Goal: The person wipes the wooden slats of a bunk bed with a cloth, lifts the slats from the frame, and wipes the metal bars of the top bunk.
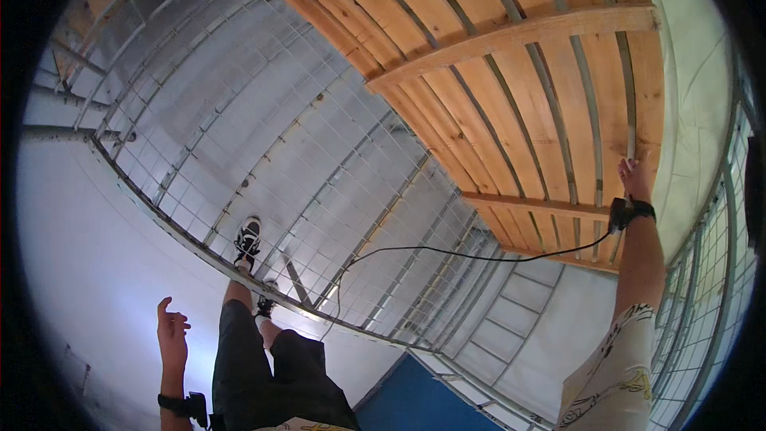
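Observation:
A large panel of orange-brown wooden slats (514, 66) with crosswise battens leans across the upper right. My right hand (636, 178) is at its outermost slat, the fingers hooked at the gap beside that slat. A pale, smooth sheet-like thing (688, 114) lies along the panel's right edge. My left hand (173, 335) hangs in the air at the lower left, fingers loosely apart and holding nothing. Nearest to it is my leg in dark shorts (239, 347). Each wrist wears a strapped black device; a black cable (443, 249) runs from the right one.
A metal-framed wire mesh (335, 191) spans the middle, with my shoe (248, 236) seen by its rim. More wire mesh (712, 245) stands at the far right. A ladder-like metal frame (508, 317) and a blue surface (419, 395) lie below. Metal bars (119, 6) cross the upper left.

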### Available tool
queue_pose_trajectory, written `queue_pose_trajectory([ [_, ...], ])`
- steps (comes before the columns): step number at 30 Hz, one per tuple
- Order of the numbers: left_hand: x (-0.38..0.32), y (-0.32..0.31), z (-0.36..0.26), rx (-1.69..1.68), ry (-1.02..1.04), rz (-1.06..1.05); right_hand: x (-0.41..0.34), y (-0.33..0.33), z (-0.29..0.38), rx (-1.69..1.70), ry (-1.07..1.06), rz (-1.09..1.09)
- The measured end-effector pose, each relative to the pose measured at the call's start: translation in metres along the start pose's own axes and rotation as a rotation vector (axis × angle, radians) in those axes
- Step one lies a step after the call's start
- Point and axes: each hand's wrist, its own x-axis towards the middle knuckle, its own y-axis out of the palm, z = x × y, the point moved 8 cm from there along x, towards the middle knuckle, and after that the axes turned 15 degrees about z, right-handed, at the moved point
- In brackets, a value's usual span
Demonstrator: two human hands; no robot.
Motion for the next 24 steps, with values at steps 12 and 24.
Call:
queue_pose_trajectory([
  [12, -0.08, -0.016, 0.106, -0.261, 0.04, -0.176, -0.263, 0.346, -0.189, -0.076, -0.017, 0.425],
  [24, -0.326, -0.034, 0.194, -0.317, 0.408, -0.414, -0.735, 0.418, -0.213, -0.147, -0.153, 0.868],
])
